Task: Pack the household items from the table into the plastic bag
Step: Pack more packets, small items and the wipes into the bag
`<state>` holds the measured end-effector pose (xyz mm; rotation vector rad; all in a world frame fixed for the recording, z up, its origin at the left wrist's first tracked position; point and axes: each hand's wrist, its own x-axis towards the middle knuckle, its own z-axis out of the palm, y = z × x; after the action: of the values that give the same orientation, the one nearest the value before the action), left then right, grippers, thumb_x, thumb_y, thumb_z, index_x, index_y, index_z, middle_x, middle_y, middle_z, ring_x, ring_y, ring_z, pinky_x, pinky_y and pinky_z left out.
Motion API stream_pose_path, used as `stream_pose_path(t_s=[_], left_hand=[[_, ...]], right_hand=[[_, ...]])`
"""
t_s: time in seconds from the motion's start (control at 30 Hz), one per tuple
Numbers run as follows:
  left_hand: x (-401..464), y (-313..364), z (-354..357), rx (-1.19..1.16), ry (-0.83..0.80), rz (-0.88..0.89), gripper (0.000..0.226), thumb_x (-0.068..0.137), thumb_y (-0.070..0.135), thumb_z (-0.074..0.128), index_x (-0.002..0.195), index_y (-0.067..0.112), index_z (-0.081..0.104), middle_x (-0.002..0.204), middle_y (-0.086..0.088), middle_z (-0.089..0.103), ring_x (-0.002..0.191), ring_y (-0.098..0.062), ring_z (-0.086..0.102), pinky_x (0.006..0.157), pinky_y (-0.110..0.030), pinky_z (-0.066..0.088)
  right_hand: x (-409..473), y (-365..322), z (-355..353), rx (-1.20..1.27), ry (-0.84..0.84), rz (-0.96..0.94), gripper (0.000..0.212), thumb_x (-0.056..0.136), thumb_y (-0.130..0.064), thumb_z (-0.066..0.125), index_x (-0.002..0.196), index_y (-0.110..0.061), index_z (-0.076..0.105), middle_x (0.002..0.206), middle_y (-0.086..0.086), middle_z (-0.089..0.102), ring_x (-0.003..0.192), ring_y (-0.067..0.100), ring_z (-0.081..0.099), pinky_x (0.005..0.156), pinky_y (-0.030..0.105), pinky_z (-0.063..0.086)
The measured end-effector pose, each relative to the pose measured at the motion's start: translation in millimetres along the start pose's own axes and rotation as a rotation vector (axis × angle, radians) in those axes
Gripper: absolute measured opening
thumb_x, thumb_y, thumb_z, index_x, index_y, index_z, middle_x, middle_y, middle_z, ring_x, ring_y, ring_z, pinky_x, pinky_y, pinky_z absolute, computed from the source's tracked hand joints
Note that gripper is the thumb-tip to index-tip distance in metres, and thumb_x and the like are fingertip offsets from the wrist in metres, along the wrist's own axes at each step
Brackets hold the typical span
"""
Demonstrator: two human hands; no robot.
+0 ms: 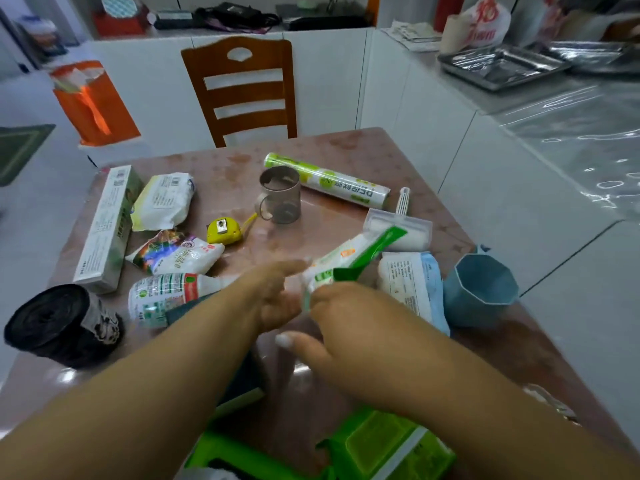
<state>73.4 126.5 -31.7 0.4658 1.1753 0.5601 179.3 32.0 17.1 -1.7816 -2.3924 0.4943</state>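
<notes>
Two bare hands, left (277,299) and right (332,327). One yellow tape measure (223,231). One clear grey plastic mug (280,195). One blue faceted cup (479,289). One green-and-white roll of cling film (327,180). One black roll of bin bags (57,325). One long white-and-green carton (107,226). One white lint roller (401,225). One white bottle with a green-and-red label (162,297). Four soft white packets: green-edged (162,200), colourfully printed (175,252), blue-trimmed (414,285), green-striped (349,261). Perhaps two bright green packs (388,445), blurred at the near edge.
</notes>
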Motion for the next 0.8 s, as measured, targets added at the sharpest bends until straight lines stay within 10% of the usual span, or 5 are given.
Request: stream_pose_path(t_s=[0.2, 0.37, 0.47, 0.57, 0.8], left_hand=[[-12.5, -7.4, -6.8, 0.212, -0.029, -0.026, 0.013, 0.094, 0.004, 0.051, 0.099, -0.004, 0.060, 0.071, -0.018, 0.073, 0.048, -0.023, 0.068, 0.040, -0.029, 0.054], [-37.3, 3.8, -14.9, 0.178, -0.020, 0.145, 0.025, 0.086, -0.003, 0.058, 0.111, -0.001, 0.061, 0.087, -0.016, 0.075, 0.070, -0.029, 0.072, 0.056, -0.042, 0.060], [-62.4, 7.3, -16.4, 0.150, -0.089, 0.237, 0.035, 0.079, -0.003, 0.062, 0.113, -0.001, 0.063, 0.085, -0.015, 0.075, 0.068, -0.027, 0.074, 0.058, -0.042, 0.061], [-90.5, 5.5, -18.4, 0.182, -0.111, 0.321, 0.031, 0.079, -0.004, 0.062, 0.110, -0.001, 0.063, 0.086, -0.014, 0.076, 0.069, -0.024, 0.074, 0.056, -0.035, 0.061], [-161.7, -3.7, -68.3, 0.454, 0.158, 0.432, 0.022, 0.087, 0.027, 0.066, 0.090, 0.005, 0.063, 0.078, -0.013, 0.063, 0.066, -0.019, 0.057, 0.068, -0.029, 0.053]], right_hand=[[-32.5, -8.6, -23.9, 0.300, 0.025, -0.070, 0.064, 0.080, -0.070, 0.028, 0.077, -0.018, 0.065, 0.078, -0.003, 0.062, 0.072, 0.009, 0.059, 0.069, 0.038, 0.050], [-42.8, 18.5, -49.4, 0.588, 0.628, 0.300, 0.042, 0.084, -0.058, 0.054, 0.079, -0.018, 0.063, 0.070, 0.001, 0.065, 0.060, 0.007, 0.058, 0.056, 0.027, 0.047], [-22.9, 35.6, -35.9, 0.734, 0.351, 0.497, 0.039, 0.081, -0.061, 0.054, 0.091, -0.024, 0.062, 0.083, -0.008, 0.067, 0.078, 0.013, 0.063, 0.077, 0.039, 0.053], [-15.9, 21.4, -12.4, 1.319, 0.157, 0.481, 0.018, 0.088, -0.033, 0.063, 0.086, -0.015, 0.067, 0.073, 0.000, 0.075, 0.064, 0.016, 0.071, 0.061, 0.031, 0.058], [-27.7, -20.6, 3.4, 1.668, 0.264, 0.246, 0.018, 0.089, -0.003, 0.057, 0.105, -0.010, 0.062, 0.078, 0.002, 0.077, 0.068, 0.017, 0.074, 0.052, 0.030, 0.058]])
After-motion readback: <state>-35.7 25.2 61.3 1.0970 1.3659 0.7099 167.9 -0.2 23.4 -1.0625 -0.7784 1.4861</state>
